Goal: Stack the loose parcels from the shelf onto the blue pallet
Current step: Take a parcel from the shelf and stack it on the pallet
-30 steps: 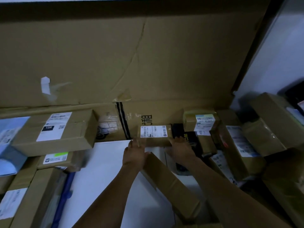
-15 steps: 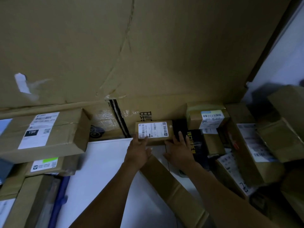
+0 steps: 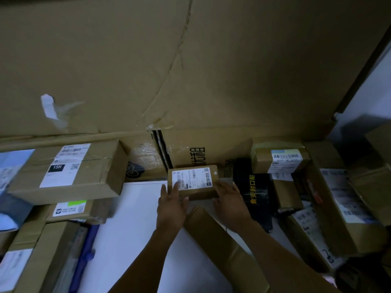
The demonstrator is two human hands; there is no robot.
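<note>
Nearest on my feed, a long brown carton [image 3: 222,244] lies slantwise on the white surface [image 3: 131,240], between the two forearms. Just beyond it, the left hand [image 3: 171,208] grips the left end of the small parcel [image 3: 194,178], one finger laid up across its white label. The right hand [image 3: 230,204] curls round its lower right corner. The parcel sits at the far edge of the white surface; in this dim light I cannot tell whether it rests there or is lifted. Right of it lies a black packet [image 3: 254,193] with yellow characters; well to the left, a parcel marked 15H [image 3: 69,172]. Behind everything stands a big creased cardboard sheet [image 3: 190,70].
</note>
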